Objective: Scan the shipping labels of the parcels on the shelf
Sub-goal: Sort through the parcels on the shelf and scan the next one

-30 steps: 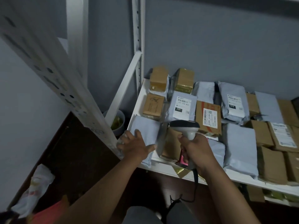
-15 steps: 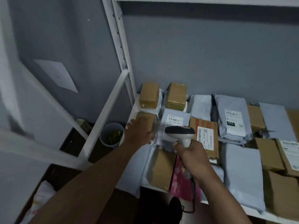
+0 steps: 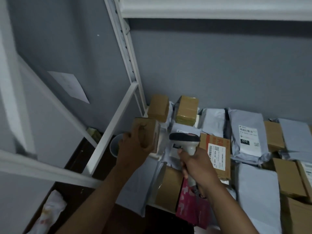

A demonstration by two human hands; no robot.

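At shelf's left end | left hand (image 3: 135, 147) grips small brown box (image 3: 146, 134), lifted | right hand (image 3: 196, 164) holds scanner (image 3: 184, 141) | progress: no scan evident; many parcels (image 3: 246, 132) apparently remain.

Left hand (image 3: 135, 147) grips a brown box (image 3: 145, 132) — right hand (image 3: 197, 164) holds the scanner (image 3: 184, 139).

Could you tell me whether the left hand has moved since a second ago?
Yes. The left hand left the grey bag at the shelf's front edge and went back toward the wall; it now grips the small brown box beside the shelf post.
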